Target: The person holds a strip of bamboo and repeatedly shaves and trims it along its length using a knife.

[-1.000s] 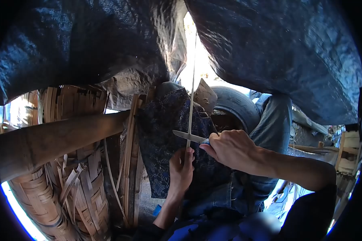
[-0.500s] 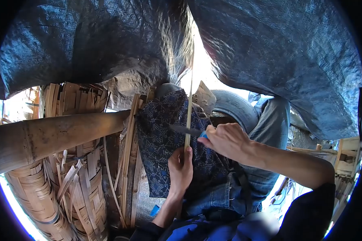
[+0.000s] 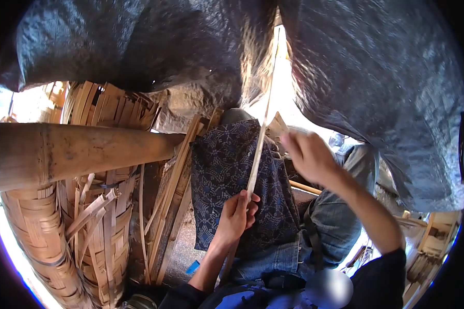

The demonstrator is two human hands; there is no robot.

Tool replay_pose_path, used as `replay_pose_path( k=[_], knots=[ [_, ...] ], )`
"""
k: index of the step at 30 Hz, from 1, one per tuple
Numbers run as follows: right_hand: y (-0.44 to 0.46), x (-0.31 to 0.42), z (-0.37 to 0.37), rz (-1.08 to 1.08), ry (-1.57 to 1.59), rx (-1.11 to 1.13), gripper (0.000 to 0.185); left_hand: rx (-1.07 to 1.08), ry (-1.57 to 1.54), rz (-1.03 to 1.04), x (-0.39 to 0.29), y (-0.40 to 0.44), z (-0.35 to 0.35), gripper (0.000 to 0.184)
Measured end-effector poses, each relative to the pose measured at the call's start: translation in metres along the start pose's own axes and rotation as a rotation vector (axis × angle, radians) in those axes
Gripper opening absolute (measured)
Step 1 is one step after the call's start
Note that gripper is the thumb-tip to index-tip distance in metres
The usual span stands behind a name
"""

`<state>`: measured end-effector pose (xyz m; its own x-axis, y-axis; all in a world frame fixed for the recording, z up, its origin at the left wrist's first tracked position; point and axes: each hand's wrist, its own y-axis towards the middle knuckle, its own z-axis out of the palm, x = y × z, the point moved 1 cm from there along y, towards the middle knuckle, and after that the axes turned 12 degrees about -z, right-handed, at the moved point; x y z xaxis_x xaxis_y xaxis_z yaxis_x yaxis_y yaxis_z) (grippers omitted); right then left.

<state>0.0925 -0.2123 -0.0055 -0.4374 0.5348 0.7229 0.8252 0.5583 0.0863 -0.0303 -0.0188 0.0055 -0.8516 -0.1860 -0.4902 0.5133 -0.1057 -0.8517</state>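
My left hand (image 3: 237, 216) is closed round the lower end of a long, thin bamboo strip (image 3: 263, 136). The strip slants up and away toward the bright gap. Beneath it a dark blue patterned cloth (image 3: 224, 170) covers my lap. My right hand (image 3: 312, 157), smeared by motion, is a closed fist to the right of the strip, above my knee. A knife with a blue handle was in this fist half a second ago; its blade cannot be made out now.
A thick bamboo pole (image 3: 87, 152) juts in from the left, over woven bamboo baskets (image 3: 41, 221) with loose splints. Bamboo slats (image 3: 172, 201) lean beside the cloth. Dark plastic sheeting (image 3: 371, 67) hangs ahead. At lower right are more bamboo pieces (image 3: 441, 232).
My right hand has moved forward and away from my left hand, along the strip. The view has shifted, and the strip now leans further right. My left hand keeps its hold.
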Motion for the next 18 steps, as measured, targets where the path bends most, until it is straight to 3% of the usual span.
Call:
replay_pose_path(
  k=[1, 3, 5, 7, 18],
  knots=[
    [-0.009, 0.016, 0.007, -0.063, 0.120, -0.036, 0.044, 0.031, 0.024, -0.026, -0.001, 0.000, 0.000, 0.039],
    [-0.031, 0.015, 0.028, 0.036, 0.161, 0.078, 0.043, 0.024, 0.063, -0.030, -0.002, 0.001, 0.000, 0.044],
    [-0.043, 0.018, 0.038, -0.132, 0.070, 0.004, 0.042, 0.075, -0.002, -0.050, -0.003, 0.004, -0.002, 0.045],
    [-0.044, 0.023, 0.039, -0.034, 0.072, 0.031, 0.040, 0.087, -0.007, -0.072, -0.005, 0.004, -0.003, 0.044],
    [-0.028, 0.014, 0.051, -0.095, -0.255, 0.186, 0.049, -0.079, 0.165, 0.043, 0.004, 0.008, -0.003, 0.039]
  ],
)
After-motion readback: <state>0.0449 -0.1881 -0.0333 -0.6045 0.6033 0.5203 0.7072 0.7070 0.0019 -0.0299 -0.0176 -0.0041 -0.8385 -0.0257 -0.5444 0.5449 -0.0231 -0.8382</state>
